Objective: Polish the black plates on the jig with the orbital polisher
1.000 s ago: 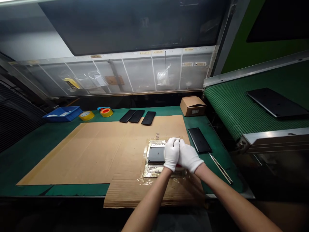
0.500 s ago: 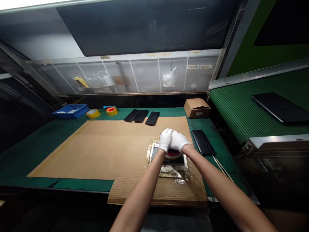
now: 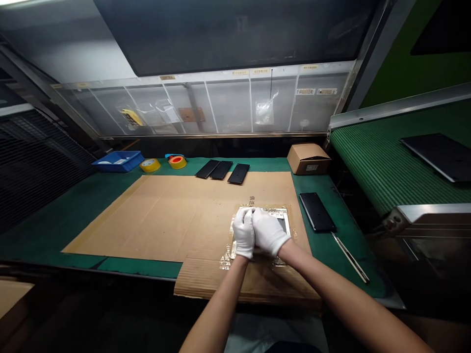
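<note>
Both my hands wear white gloves and are pressed together, fingers curled. My left hand (image 3: 244,233) and my right hand (image 3: 269,234) rest on a flat pack wrapped in shiny clear film (image 3: 279,214), and cover most of it. The pack lies on a corrugated cardboard piece (image 3: 206,282) at the table's front edge. Whatever the fingers hold is hidden under them.
A large cardboard sheet (image 3: 172,211) covers the green table. A black panel (image 3: 317,212) and a thin metal rod (image 3: 349,257) lie to the right. At the back are three black panels (image 3: 222,170), a small carton (image 3: 308,158), tape rolls (image 3: 150,165) and a blue tray (image 3: 117,161). A green conveyor (image 3: 382,166) carries a black panel (image 3: 441,156).
My hands stayed joined; they went up to the pack's far edge, then came back nearer to me. A red-rimmed roll seen under them half a second ago is hidden now.
</note>
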The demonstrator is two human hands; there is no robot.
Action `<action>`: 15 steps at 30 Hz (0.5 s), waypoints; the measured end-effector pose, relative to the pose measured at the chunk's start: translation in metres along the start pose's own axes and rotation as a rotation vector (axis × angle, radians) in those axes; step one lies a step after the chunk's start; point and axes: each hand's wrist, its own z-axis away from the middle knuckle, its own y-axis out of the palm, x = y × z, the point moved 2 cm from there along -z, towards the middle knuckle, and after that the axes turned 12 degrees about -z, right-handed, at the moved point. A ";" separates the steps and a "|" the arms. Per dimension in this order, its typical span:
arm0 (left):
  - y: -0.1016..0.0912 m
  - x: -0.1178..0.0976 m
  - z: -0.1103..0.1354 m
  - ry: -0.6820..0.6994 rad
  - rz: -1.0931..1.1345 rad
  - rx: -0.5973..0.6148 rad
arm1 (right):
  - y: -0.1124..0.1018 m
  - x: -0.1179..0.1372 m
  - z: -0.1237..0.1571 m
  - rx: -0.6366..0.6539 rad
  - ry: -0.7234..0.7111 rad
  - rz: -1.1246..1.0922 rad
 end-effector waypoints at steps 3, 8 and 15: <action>-0.009 -0.007 0.034 0.062 0.000 -0.039 | 0.017 0.000 0.024 -0.024 0.023 0.058; -0.010 0.001 0.025 0.023 0.008 -0.017 | 0.014 0.003 0.020 -0.004 -0.022 0.017; 0.011 0.012 -0.076 -0.034 -0.072 0.126 | -0.016 -0.003 -0.066 0.060 0.016 -0.109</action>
